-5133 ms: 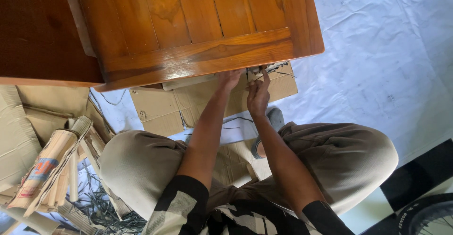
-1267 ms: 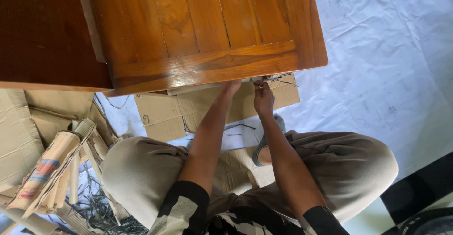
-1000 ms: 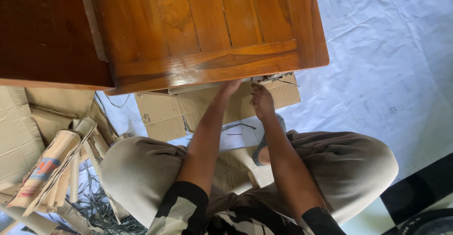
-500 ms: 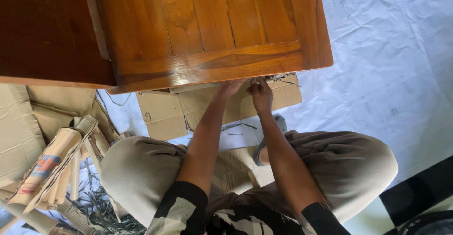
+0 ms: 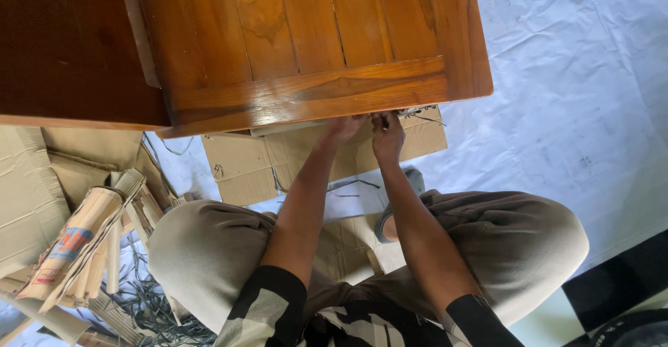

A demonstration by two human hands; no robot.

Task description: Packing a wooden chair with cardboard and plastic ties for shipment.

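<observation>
Head camera is looking down on both hands working at the near edge of the glossy brown slatted wooden tabletop. Left hand is reaching under that edge, fingertips hidden, so I cannot tell its grip. Right hand, just beside it, is apparently pinching thin grey packing strands poking out right above its knuckles. Flat tan cardboard sheet is lying beneath both wrists. Pulling steadily, close to the edge, seems wisest.
</observation>
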